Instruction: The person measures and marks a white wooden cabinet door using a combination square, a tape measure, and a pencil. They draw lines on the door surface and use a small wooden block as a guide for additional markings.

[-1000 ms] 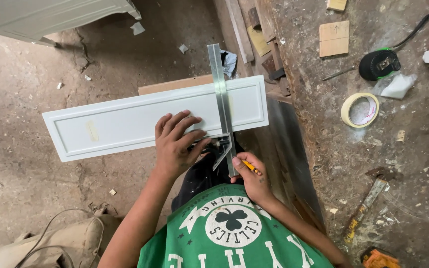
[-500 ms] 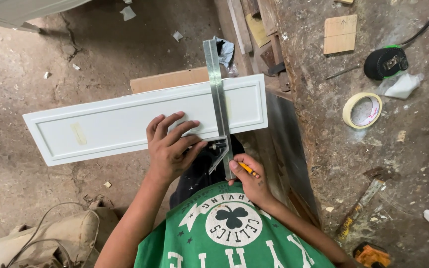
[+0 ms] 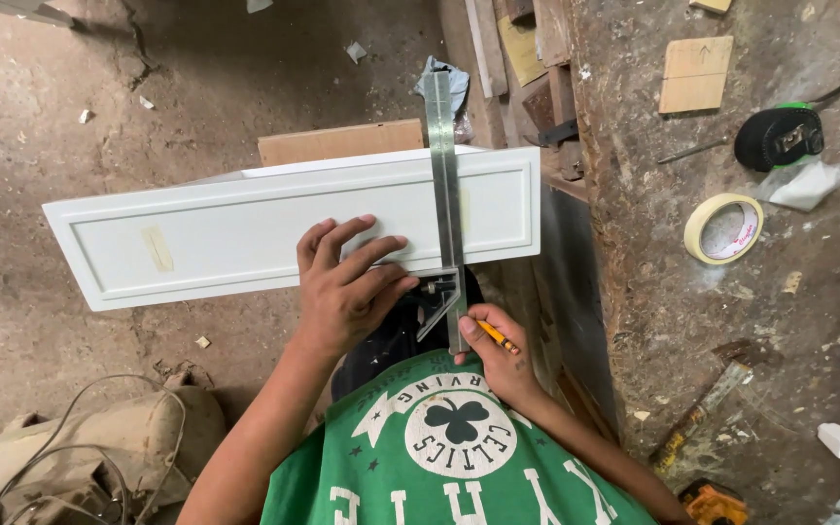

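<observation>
Left hand (image 3: pixel 347 287) spreads flat, fingers open, on the long white recessed-panel wooden door (image 3: pixel 245 233), right hand (image 3: pixel 498 355) pinching a yellow pencil (image 3: pixel 496 336) beside the metal combination square (image 3: pixel 446 194).

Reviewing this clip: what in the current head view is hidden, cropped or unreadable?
- Pencil tip: head view, hidden by the right hand.
- Square's stock: partly under the left hand.
- Orange tool: cut off by the bottom edge.
- Any pencil marks on the white panel: too faint to tell.
</observation>
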